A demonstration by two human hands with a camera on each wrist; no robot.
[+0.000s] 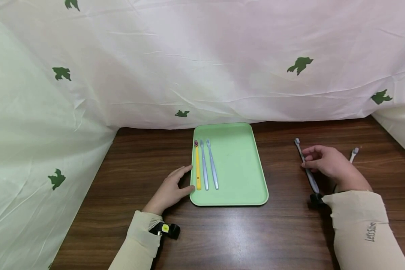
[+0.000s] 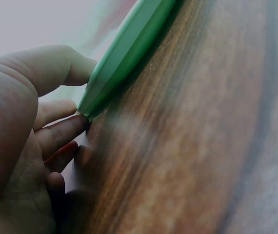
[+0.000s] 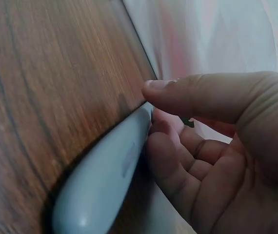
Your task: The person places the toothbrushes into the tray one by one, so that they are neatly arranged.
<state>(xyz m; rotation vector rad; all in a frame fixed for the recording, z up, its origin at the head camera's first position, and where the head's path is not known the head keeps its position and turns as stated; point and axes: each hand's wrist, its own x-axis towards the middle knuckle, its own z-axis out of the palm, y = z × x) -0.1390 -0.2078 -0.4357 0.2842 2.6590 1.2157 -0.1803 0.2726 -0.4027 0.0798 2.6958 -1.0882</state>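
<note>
My left hand is at the left edge of a light green tray, its thumb and fingertips touching the rim with fingers loosely extended. Inside the tray, on its left side, lie a yellow toothbrush and two blue-grey toothbrushes, one in the middle and one to its right, heads towards the back. To the right of the tray, my right hand pinches a grey toothbrush by its handle between thumb and fingers. The right wrist view shows the thick handle end close over the wood.
A white-handled toothbrush lies beyond the right hand, partly hidden by it. The dark wooden table is bordered at the back and sides by a white cloth with green leaf-like patches.
</note>
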